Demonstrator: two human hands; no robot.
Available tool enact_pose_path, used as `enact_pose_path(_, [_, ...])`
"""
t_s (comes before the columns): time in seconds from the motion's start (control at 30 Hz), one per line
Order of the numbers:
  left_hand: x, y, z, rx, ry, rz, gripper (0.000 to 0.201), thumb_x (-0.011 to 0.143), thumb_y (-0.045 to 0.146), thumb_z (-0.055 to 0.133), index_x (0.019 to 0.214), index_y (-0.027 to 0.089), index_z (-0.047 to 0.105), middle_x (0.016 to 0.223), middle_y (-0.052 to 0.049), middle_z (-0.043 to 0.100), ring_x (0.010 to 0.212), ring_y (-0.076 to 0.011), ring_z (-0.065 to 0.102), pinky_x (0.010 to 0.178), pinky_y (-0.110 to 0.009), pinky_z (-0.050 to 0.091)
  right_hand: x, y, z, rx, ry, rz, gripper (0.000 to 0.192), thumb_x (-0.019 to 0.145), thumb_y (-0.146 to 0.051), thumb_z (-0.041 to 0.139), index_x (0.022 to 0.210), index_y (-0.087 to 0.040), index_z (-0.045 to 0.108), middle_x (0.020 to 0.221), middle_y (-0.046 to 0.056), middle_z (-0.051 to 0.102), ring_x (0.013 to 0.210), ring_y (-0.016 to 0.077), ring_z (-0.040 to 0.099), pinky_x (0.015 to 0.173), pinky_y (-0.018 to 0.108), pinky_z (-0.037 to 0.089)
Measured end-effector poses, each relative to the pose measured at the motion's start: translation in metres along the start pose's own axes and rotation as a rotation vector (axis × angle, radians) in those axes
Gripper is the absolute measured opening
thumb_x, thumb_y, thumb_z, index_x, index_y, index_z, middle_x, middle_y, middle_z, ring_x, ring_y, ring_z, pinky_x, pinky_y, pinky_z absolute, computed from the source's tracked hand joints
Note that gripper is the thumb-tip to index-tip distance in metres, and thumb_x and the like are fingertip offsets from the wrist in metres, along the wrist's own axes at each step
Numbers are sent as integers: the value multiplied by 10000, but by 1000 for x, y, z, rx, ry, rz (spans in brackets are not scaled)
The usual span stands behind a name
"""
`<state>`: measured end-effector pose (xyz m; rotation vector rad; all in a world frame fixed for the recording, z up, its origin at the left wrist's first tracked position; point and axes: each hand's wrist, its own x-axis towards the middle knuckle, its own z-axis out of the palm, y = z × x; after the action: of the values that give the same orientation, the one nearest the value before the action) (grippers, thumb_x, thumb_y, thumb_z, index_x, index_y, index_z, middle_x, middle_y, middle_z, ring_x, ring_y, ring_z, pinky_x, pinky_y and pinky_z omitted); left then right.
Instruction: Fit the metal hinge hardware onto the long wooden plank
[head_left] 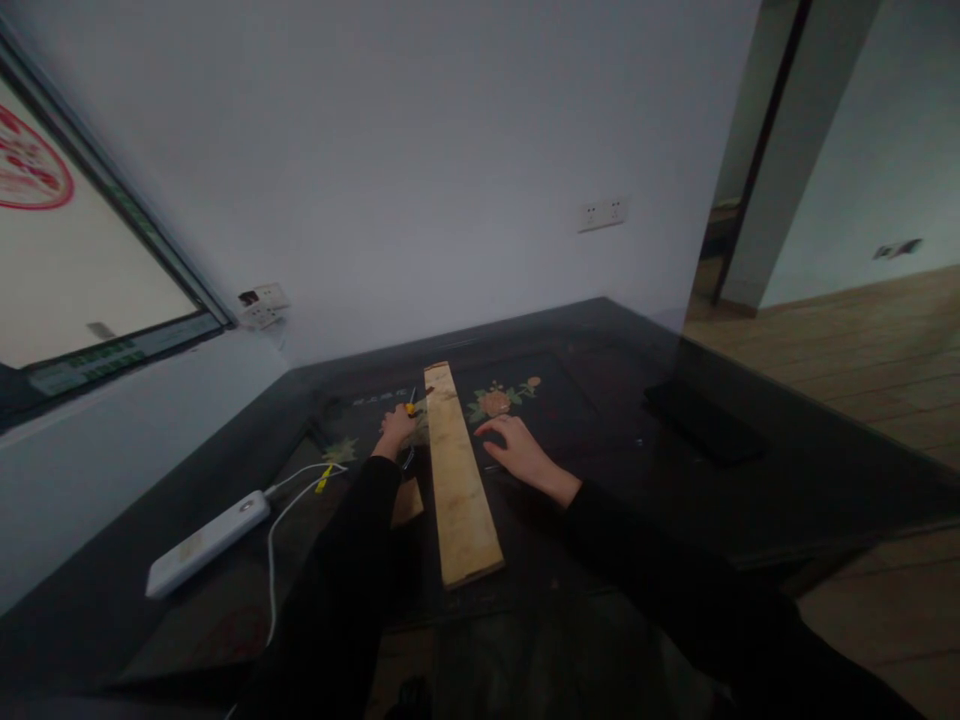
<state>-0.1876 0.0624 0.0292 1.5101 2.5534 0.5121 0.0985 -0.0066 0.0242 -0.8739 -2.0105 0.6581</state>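
A long pale wooden board (459,470) lies lengthwise on the dark table, with a small dark mark near its far end. To its left, my left hand (397,430) is closed around what looks like a screwdriver (410,408), showing a bit of yellow handle and a thin shaft that points away from me. Most of the handle is hidden in the fingers. On the right of the board, my right hand (517,450) hovers with curved, parted fingers and holds nothing; its fingertips are just beside the board's edge. A short wooden piece (407,502) lies below my left wrist.
A white power strip (208,543) with a white cable (271,570) and yellow tag (324,478) lies at the left. A flat black object (703,422) rests on the right of the dark table (600,350). Behind stands a wall with sockets (601,214); a window is at left.
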Motion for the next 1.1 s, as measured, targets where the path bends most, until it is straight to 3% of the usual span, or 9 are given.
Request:
enact_pose_path(0.17, [-5,-3,1,78,-6,-26,522,826,358,553,1299,142,510,1373,-260,519,1310,-413,484,990,-475,422,0,-1,-1,-3,2,-1,214,815,-81,635,975,-198,715,1049,87,685,1076,253,572,973,428,434])
enact_pose_path(0.43, [3,-12,-12,147,-85,9,646,836,493,576,1362,132,475,1398,-263,510,1302,-410,503,961,-441,450,0,-1,-1,-37,-4,-11,217,815,-74,627,976,-192,714,1035,87,690,1068,250,582,970,425,442])
enact_pose_path(0.53, [2,-9,-20,141,-46,50,620,860,451,585,1374,119,480,1387,-268,524,1307,-403,503,986,-445,440,1,1,0,-22,10,-21,224,813,-72,619,980,-193,706,1048,87,690,1087,249,582,983,425,439])
enact_pose_path(0.63, [-9,11,-34,60,66,123,612,879,394,572,1414,119,463,1408,-259,506,1327,-400,476,1027,-486,421,4,5,0,37,37,-25,244,800,-71,606,989,-197,692,1049,78,691,1058,233,603,977,422,451])
enact_pose_path(0.73, [-39,46,-47,-193,180,279,507,880,296,562,1363,146,529,1388,-191,553,1326,-323,486,1088,-457,399,8,8,-3,167,70,35,262,807,-110,592,1043,-196,667,1054,76,687,964,206,630,892,385,501])
enact_pose_path(0.8, [-70,74,-48,-473,151,428,447,873,230,551,1315,166,570,1357,-140,593,1282,-254,531,1097,-392,409,12,8,-8,291,110,73,265,845,-194,587,1104,-198,643,1091,85,678,951,195,635,859,361,521])
enact_pose_path(0.93, [-143,121,-32,-970,-131,541,423,962,324,453,1372,254,534,1437,-79,554,1292,-229,543,1022,-370,489,17,0,-21,542,262,76,444,932,-470,517,1289,-210,558,1241,122,628,1119,211,611,965,379,507])
enact_pose_path(1.0, [-169,135,-23,-1062,-211,525,469,975,364,455,1440,309,465,1531,-45,461,1360,-231,483,1026,-372,495,17,-4,-27,612,275,51,572,945,-580,450,1409,-246,470,1395,122,542,1282,224,527,1046,402,466])
enact_pose_path(1.1, [-185,139,-18,-1101,-346,492,521,986,452,434,1499,382,372,1620,0,317,1411,-237,426,993,-386,532,15,-9,-31,599,186,41,696,935,-698,342,1518,-316,337,1582,73,350,1431,226,376,1113,438,408])
